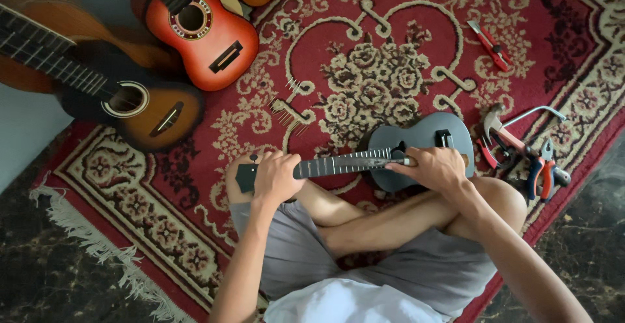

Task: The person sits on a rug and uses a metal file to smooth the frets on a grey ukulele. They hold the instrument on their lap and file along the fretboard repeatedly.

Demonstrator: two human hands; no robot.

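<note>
A small grey ukulele (426, 137) lies across my crossed legs, its body to the right and its dark headstock to the left. My left hand (275, 176) grips the neck close to the headstock. My right hand (435, 167) rests on the body near the sound hole and holds a thin metal tool (381, 162) that lies along the fretboard (338, 164). I sit on a red patterned rug (364, 69).
Two sunburst guitars (130, 101) and a red-orange ukulele (202, 30) lie at the upper left. A red utility knife (491, 44) sits at the upper right. A hammer (498, 127), a hacksaw (537, 111) and pliers (543, 170) lie by my right knee. Dark floor borders the rug.
</note>
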